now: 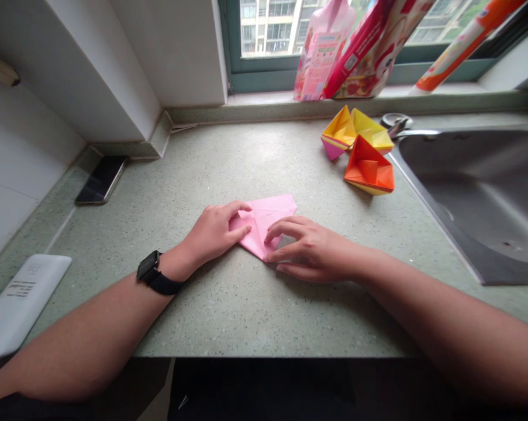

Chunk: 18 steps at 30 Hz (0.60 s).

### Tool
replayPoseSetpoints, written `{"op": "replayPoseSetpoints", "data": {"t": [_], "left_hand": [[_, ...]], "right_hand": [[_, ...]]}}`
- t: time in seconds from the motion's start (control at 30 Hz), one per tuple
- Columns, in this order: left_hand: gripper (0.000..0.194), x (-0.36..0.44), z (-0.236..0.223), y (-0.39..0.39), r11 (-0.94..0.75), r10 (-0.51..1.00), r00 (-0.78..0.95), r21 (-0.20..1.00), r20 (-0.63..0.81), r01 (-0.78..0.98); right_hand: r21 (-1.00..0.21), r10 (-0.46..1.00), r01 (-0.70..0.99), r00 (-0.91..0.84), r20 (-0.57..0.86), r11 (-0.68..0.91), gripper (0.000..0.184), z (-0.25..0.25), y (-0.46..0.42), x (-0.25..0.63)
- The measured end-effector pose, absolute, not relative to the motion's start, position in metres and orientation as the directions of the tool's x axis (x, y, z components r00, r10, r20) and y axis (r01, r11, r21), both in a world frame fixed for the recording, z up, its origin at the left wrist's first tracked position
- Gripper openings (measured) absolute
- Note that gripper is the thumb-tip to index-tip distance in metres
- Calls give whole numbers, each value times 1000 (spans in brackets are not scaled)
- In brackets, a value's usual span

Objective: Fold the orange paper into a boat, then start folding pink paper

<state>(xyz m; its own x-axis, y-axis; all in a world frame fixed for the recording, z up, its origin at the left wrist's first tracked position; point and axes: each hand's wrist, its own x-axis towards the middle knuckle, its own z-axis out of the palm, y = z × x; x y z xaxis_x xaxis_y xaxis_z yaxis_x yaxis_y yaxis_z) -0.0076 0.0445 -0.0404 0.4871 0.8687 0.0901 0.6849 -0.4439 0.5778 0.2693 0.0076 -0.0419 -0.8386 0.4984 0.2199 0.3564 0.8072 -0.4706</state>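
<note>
A pink sheet of origami paper point(272, 211), folded flat with crease lines across it, lies on the counter in front of me. My left hand point(217, 230) holds its left side, thumb and index finger on top and slightly apart; the other fingers are hidden. At the lower corner, my right hand point(310, 248) has its bent fingers and thumb on the paper's edge. Beyond my right hand stand folded paper pieces: a red one point(369, 166), an orange-yellow one point(339, 131) with a pink underside, and a yellow one point(371, 131).
A steel sink point(487, 204) is set into the speckled counter point(228, 158) at right. A dark phone point(101, 180) and a white power bank point(24, 301) lie at left. Along the windowsill stand a pink pouch point(323, 64), a red bag point(369, 58) and an orange-white tube point(461, 49).
</note>
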Motion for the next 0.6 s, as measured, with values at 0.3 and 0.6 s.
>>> {"op": "replayPoseSetpoints", "data": {"t": [0.3, 0.6], "left_hand": [[32, -7, -41, 44, -439, 872, 481, 580, 91, 687], [30, -7, -41, 44, -441, 873, 477, 572, 96, 692]], "right_hand": [[-487, 530, 393, -828, 181, 780, 28, -40, 6, 268], [-331, 550, 474, -813, 193, 816, 33, -44, 3, 261]]}}
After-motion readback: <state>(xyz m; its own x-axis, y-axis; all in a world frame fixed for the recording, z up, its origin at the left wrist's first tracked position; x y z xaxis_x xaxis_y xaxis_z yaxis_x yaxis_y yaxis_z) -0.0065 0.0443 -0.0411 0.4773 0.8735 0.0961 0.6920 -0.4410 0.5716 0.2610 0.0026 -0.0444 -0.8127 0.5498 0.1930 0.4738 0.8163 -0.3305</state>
